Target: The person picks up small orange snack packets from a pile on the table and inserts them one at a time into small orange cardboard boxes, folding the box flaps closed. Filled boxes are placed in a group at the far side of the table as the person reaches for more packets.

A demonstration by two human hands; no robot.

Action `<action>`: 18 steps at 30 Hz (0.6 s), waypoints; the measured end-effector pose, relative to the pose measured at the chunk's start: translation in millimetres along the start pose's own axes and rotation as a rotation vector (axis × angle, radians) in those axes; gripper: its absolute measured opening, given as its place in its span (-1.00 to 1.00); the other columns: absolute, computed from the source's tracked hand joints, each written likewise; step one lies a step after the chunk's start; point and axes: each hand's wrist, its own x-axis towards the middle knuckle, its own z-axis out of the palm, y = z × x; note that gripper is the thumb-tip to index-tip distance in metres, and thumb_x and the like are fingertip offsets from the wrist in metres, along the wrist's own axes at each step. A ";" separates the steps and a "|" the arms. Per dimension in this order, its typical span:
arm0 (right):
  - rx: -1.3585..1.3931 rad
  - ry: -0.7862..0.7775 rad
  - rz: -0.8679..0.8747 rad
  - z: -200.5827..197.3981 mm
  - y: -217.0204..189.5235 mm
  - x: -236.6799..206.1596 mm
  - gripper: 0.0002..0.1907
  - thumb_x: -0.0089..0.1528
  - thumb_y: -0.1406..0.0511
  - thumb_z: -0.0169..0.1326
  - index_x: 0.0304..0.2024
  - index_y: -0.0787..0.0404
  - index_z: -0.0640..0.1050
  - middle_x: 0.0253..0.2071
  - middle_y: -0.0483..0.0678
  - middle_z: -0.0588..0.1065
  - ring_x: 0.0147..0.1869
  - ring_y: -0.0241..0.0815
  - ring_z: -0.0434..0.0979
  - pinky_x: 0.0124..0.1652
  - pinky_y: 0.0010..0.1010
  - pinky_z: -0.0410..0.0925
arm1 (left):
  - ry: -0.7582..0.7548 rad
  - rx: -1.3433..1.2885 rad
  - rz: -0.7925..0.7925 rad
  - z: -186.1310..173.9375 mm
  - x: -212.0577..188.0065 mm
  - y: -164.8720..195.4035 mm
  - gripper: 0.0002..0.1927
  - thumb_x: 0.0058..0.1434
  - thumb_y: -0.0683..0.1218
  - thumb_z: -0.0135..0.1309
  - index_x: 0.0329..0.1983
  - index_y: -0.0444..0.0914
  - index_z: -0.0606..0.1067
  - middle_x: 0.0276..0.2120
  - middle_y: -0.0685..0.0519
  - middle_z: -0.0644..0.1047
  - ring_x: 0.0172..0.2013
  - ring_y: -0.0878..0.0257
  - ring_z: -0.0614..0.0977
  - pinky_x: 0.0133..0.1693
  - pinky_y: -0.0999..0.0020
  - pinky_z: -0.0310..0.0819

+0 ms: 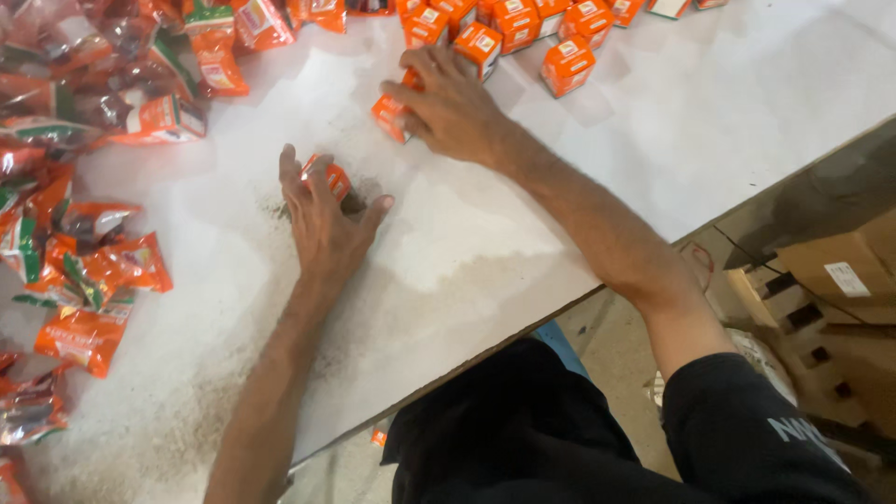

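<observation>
The white counter [579, 177] fills most of the view; its near edge runs diagonally from lower left to upper right, and a broad bare stretch is left open between the hands and that edge. Foil pouches [84, 271] are heaped along the left side, so little room is left there. Orange boxes [523, 28] are massed at the far edge, within reach of the right hand [453, 107], which is laid flat over one box [390, 117], fingers spread on top, apparently pressing or sliding it rather than lifting. The left hand [327, 219] is set nearer, in a dusting of dark powder [280, 210]; a small box [329, 177] is pinched between its fingers against the counter.
</observation>
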 end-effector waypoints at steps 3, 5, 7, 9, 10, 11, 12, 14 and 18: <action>-0.099 0.013 -0.048 -4.7 1.0 -15.7 -0.40 0.18 0.20 0.24 0.26 0.20 0.45 0.23 0.12 0.28 0.32 0.23 0.24 0.25 0.05 0.24 | -0.001 -0.006 0.076 42.1 44.3 12.6 -0.02 0.04 0.16 0.47 0.39 -0.33 0.25 0.41 -0.45 -0.03 0.36 -0.42 0.15 0.28 -0.22 0.21; -0.204 0.006 -0.016 -13.2 13.3 -29.5 -0.38 0.21 0.24 0.25 0.29 0.25 0.42 0.26 0.10 0.27 0.35 0.20 0.26 0.24 -0.01 0.29 | -0.014 -0.019 0.101 70.9 73.7 16.8 -0.08 0.16 0.16 0.42 0.45 -0.26 0.25 0.45 -0.42 -0.03 0.40 -0.38 0.17 0.34 -0.20 0.17; -0.298 -0.020 0.078 -25.1 32.8 -48.3 -0.42 0.31 0.35 0.24 0.35 0.28 0.39 0.35 0.08 0.25 0.41 0.16 0.27 0.24 -0.11 0.33 | -0.033 -0.036 0.114 93.0 103.9 16.7 -0.20 0.34 0.12 0.34 0.54 -0.17 0.26 0.52 -0.39 -0.03 0.46 -0.32 0.18 0.41 -0.15 0.14; -0.376 0.031 0.154 -35.6 55.1 -62.6 -0.33 0.25 0.37 0.25 0.40 0.14 0.37 0.37 0.13 0.22 0.37 0.16 0.30 0.24 -0.10 0.34 | -0.055 -0.056 0.169 117.5 133.4 25.5 -0.15 0.31 0.11 0.33 0.56 -0.17 0.21 0.49 -0.43 -0.05 0.45 -0.37 0.14 0.40 -0.14 0.12; -0.415 0.055 0.187 -39.8 64.7 -68.1 -0.29 0.22 0.39 0.26 0.42 0.08 0.37 0.39 0.15 0.21 0.35 0.17 0.31 0.24 -0.09 0.34 | -0.063 -0.067 0.192 127.4 145.9 32.0 -0.13 0.30 0.11 0.33 0.57 -0.16 0.19 0.48 -0.45 -0.05 0.44 -0.39 0.12 0.40 -0.14 0.11; -0.242 0.105 0.280 -42.7 72.3 -72.9 -0.23 0.21 0.37 0.27 0.45 0.17 0.29 0.40 0.18 0.20 0.36 0.21 0.31 0.23 -0.08 0.35 | -0.069 -0.059 0.174 136.3 156.2 39.1 -0.09 0.27 0.13 0.34 0.55 -0.18 0.15 0.46 -0.48 -0.08 0.42 -0.41 0.10 0.38 -0.15 0.09; -0.067 0.158 0.372 -45.2 78.5 -76.5 -0.16 0.21 0.35 0.29 0.48 0.25 0.22 0.40 0.21 0.19 0.36 0.26 0.31 0.21 -0.08 0.35 | -0.076 -0.049 0.155 144.4 165.2 47.8 -0.05 0.24 0.14 0.35 0.54 -0.20 0.11 0.43 -0.52 -0.10 0.40 -0.44 0.08 0.35 -0.17 0.07; 0.155 0.253 0.509 -46.9 84.0 -78.9 -0.07 0.17 0.34 0.34 0.48 0.34 0.14 0.38 0.24 0.22 0.37 0.27 0.33 0.20 -0.08 0.34 | -0.110 -0.031 0.128 155.9 181.4 64.1 0.01 0.19 0.16 0.38 0.51 -0.22 0.05 0.40 -0.57 -0.13 0.38 -0.48 0.04 0.32 -0.20 0.02; 0.168 0.398 0.612 -54.9 81.5 -82.0 -0.10 0.13 0.35 0.40 0.42 0.28 0.21 0.27 0.18 0.40 0.36 0.16 0.41 0.25 -0.11 0.34 | -0.011 -0.215 0.281 169.2 189.0 85.1 0.10 0.18 0.17 0.43 0.52 -0.26 -0.02 0.41 -0.53 -0.13 0.40 -0.45 0.01 0.35 -0.18 -0.01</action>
